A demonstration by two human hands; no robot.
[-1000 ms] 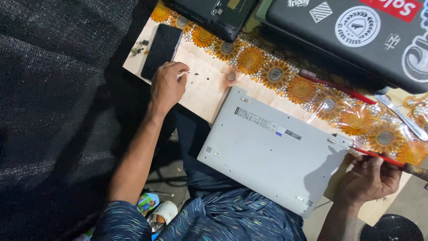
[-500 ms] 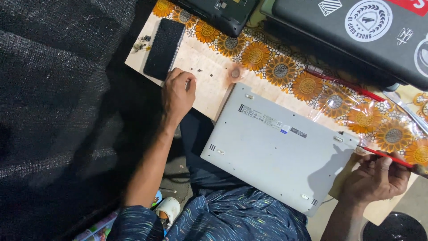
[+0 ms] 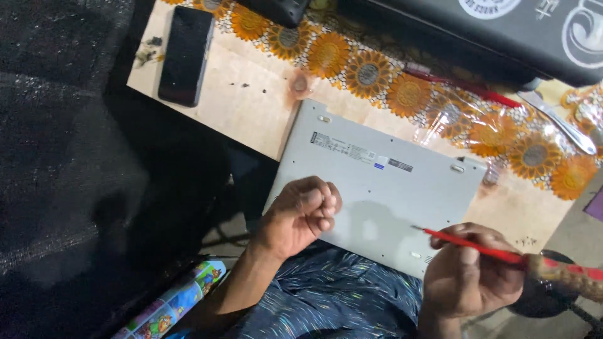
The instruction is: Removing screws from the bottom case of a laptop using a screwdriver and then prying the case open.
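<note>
Dark laptop (image 3: pixel 502 31) up top runs out of frame, silver laptop (image 3: pixel 377 188) lies underside-up half off the tabletop (image 3: pixel 251 107), left hand (image 3: pixel 301 213) now back from the screws, fingers curled shut, contents unseen, right hand (image 3: pixel 468 273) now pinching a red screwdriver (image 3: pixel 477 246).

Open grey panel of upturned laptop (image 3: pixel 383 182) between left hand (image 3: pixel 301 213) and right hand (image 3: pixel 468 270). Red screwdriver (image 3: pixel 477 248) slanting across at 4 o'clock. Bare board toward 11 o'clock, narrowed by black phone (image 3: pixel 184 55) and scattered tiny screws (image 3: pixel 245 85). Blocked at 12 by dark laptop lid (image 3: pixel 502 31).
</note>
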